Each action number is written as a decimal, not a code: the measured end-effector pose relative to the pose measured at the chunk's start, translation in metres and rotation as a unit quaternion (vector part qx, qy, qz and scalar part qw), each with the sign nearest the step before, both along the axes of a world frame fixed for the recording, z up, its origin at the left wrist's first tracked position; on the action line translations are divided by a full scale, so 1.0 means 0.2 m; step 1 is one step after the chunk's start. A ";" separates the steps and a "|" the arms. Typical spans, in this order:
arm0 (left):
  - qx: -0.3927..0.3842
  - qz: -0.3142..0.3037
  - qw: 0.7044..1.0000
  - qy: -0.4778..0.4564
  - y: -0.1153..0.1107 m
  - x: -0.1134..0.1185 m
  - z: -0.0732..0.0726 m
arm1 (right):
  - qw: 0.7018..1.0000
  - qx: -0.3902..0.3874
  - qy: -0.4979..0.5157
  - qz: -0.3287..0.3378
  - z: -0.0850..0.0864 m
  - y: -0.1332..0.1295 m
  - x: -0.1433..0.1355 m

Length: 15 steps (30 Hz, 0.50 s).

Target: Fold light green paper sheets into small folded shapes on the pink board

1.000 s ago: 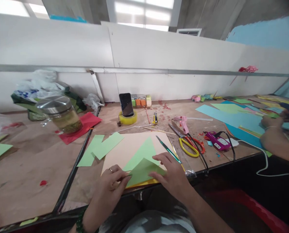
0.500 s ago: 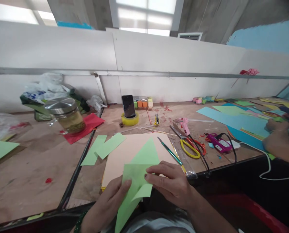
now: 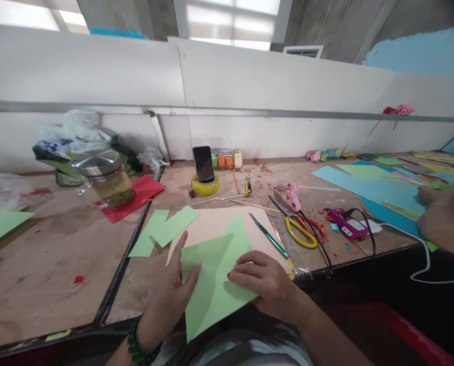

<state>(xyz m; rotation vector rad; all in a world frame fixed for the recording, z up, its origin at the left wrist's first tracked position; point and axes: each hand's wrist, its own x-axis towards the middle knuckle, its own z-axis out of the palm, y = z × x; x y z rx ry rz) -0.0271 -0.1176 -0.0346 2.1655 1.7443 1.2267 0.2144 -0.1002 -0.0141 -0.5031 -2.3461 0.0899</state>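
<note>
On the brown table, pink paper, scissors, a glue gun, yellow tape and red paper are laid.

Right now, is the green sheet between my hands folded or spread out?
Spread out: the green sheet shows a broad face between the left hand and right hand, its shading change perhaps a crease.

Green sheet is blocking the near part of the peach paper plus the bottom of the green triangle. Some fingers on the right hand are out of sight, and the left hand is partly behind the sheet, so can't judge either grip. Far right, the co-worker's hand is blurry, arm chopped by the edge. Another green sheet gets cut off at left. Tiny scraps near right: too small to ID.
</note>
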 end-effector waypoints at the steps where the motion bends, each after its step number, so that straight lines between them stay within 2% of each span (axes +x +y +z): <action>1: 0.005 0.008 1.000 0.016 0.00 0.00 0.00 | 1.000 -0.007 -0.001 -0.004 -0.02 0.01 0.00; 3: 0.030 0.010 0.998 0.051 0.00 0.00 0.00 | 0.999 -0.039 0.006 -0.017 -0.06 0.03 0.01; 4: 0.041 -0.010 0.997 0.069 -0.01 -0.01 0.01 | 0.998 -0.063 0.008 -0.021 -0.08 0.03 0.02; 6: 0.036 -0.099 0.990 0.095 -0.03 -0.04 0.04 | 0.994 -0.108 0.015 -0.028 -0.10 0.04 0.03; 8: -0.011 -0.207 0.972 0.114 -0.06 -0.05 0.07 | 0.989 -0.140 0.023 -0.032 -0.11 0.04 0.04; 10: -0.035 -0.264 0.954 0.137 -0.08 -0.05 0.08 | 0.986 -0.164 0.028 -0.034 -0.10 0.05 0.04; 13: -0.024 -0.246 0.960 0.130 -0.10 -0.03 0.08 | 0.980 -0.194 0.010 -0.040 -0.08 0.06 0.04; 15: -0.032 -0.221 0.972 0.078 -0.10 -0.01 0.06 | 0.973 -0.222 -0.002 -0.055 -0.06 0.07 0.04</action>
